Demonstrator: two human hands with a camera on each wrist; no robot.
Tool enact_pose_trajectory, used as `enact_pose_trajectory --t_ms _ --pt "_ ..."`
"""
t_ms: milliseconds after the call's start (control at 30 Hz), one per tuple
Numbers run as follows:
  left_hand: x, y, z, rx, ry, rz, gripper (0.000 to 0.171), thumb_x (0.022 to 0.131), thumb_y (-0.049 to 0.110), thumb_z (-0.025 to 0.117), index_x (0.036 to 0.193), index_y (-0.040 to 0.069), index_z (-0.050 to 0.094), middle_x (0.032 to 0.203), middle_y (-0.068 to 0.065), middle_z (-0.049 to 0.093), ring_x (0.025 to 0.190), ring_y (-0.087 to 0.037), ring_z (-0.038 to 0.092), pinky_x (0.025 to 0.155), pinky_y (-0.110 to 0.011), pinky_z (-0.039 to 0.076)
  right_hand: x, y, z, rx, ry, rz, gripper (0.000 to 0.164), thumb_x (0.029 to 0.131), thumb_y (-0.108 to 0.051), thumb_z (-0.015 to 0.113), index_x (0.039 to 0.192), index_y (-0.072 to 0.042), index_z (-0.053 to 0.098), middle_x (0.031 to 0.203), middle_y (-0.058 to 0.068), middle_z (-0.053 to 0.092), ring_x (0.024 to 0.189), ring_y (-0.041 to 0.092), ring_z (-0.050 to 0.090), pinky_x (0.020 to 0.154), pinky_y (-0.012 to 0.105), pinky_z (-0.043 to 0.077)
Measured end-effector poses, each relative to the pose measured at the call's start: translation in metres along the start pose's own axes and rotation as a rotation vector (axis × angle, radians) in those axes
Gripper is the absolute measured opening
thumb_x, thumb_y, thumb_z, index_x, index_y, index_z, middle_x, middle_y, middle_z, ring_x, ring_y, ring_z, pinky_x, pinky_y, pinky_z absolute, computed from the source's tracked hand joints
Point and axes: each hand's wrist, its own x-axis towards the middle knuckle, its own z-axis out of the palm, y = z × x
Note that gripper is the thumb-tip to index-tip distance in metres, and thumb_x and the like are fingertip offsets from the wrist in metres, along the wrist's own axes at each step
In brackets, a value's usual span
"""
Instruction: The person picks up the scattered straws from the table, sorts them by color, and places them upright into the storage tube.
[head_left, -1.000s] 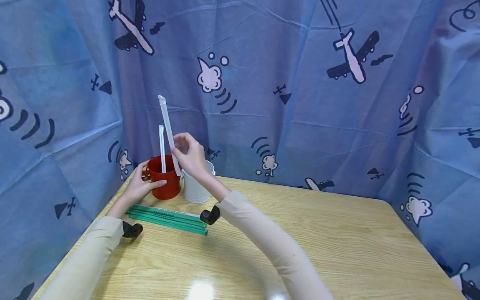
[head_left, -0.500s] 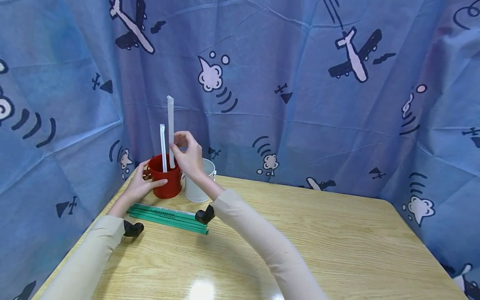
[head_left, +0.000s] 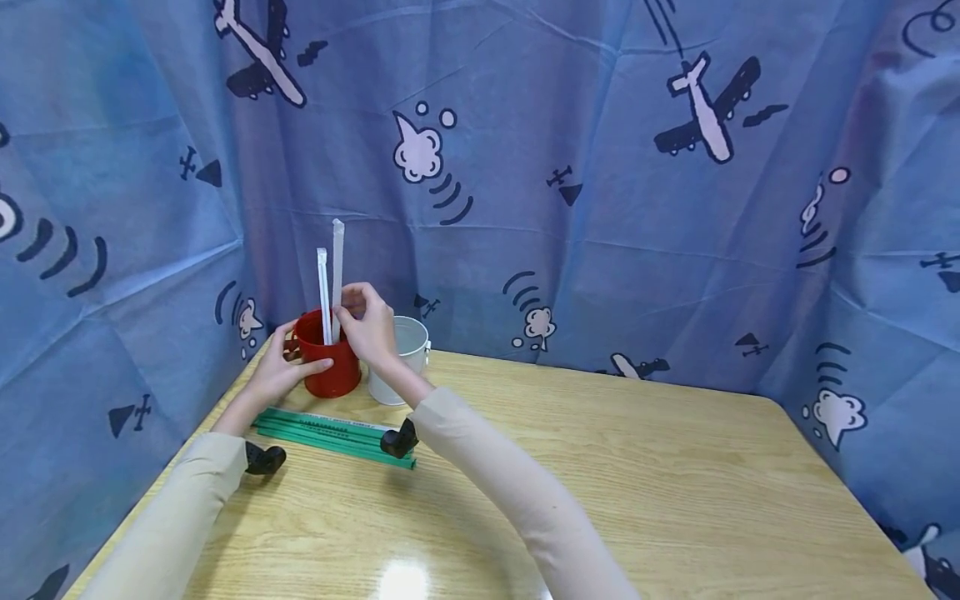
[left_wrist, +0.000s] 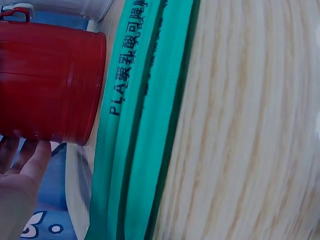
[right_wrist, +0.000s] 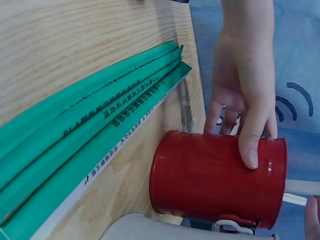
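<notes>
A small red metal bucket (head_left: 335, 377) stands near the table's back left corner. My left hand (head_left: 276, 377) grips its left side, thumb across the front; the right wrist view shows this thumb on the bucket (right_wrist: 210, 175) too. My right hand (head_left: 372, 332) is at the rim, pinching a white paper-wrapped straw (head_left: 337, 262) between thumb and fingers. This straw stands nearly upright, its lower end inside the bucket. Just left of it, a thinner wrapped straw (head_left: 323, 283) leans in the same bucket.
To the right of the red bucket, close by, stands a white bucket (head_left: 384, 390), partly behind my right wrist. Several green-wrapped straws (head_left: 322, 437) lie side by side in front, with a white strip at their back. A blue patterned curtain (head_left: 495, 200) hangs behind the table (head_left: 600, 467).
My right hand has moved left and down, bringing the tilted straw upright and lowering it into the red bucket. My left hand has stayed on the bucket.
</notes>
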Motion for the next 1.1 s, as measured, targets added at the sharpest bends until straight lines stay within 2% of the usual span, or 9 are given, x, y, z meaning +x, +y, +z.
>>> enact_pose_trajectory --t_ms 167,300,600,867,1100 --pt "0.000 0.002 0.000 -0.007 -0.007 0.003 0.087 0.087 0.019 0.070 0.150 0.003 0.012 0.146 -0.027 0.033 0.126 -0.044 0.040 0.105 -0.057 0.038 -0.002 0.002 0.004 -0.039 -0.001 0.017 0.019 0.090 -0.009 0.067 0.108 -0.007 0.063 0.098 0.010 0.070 0.084 0.018 0.067 0.073 0.012 0.051" --pt "0.001 0.004 0.001 -0.011 -0.009 0.012 0.087 0.088 0.019 0.070 0.150 0.002 0.012 0.145 -0.027 0.033 0.125 -0.042 0.041 0.105 -0.055 0.039 -0.003 0.005 0.005 -0.047 0.006 0.019 0.020 0.088 -0.008 0.068 0.107 -0.007 0.062 0.095 0.010 0.071 0.081 0.018 0.069 0.072 0.014 0.054" --pt "0.003 0.003 0.003 -0.013 -0.007 0.013 0.087 0.087 0.016 0.070 0.150 0.003 0.012 0.146 -0.028 0.032 0.125 -0.045 0.041 0.104 -0.056 0.038 -0.002 0.011 0.005 -0.121 0.000 0.031 0.015 0.087 -0.008 0.070 0.101 -0.005 0.068 0.094 0.010 0.073 0.080 0.017 0.068 0.069 0.010 0.050" --pt "0.002 0.002 0.001 -0.020 -0.007 0.001 0.089 0.086 0.019 0.071 0.150 0.004 0.011 0.146 -0.027 0.032 0.128 -0.047 0.039 0.105 -0.058 0.037 -0.003 0.010 0.000 -0.108 -0.019 0.026 0.018 0.086 -0.005 0.070 0.104 -0.005 0.068 0.096 0.011 0.071 0.082 0.019 0.068 0.073 0.013 0.052" --pt "0.001 0.001 0.001 -0.025 0.000 0.000 0.086 0.086 0.015 0.071 0.149 0.002 0.013 0.144 -0.029 0.033 0.127 -0.047 0.040 0.104 -0.057 0.036 -0.009 0.007 -0.006 -0.109 -0.051 0.004 0.020 0.085 -0.004 0.070 0.105 -0.005 0.067 0.097 0.011 0.071 0.086 0.020 0.068 0.077 0.018 0.055"
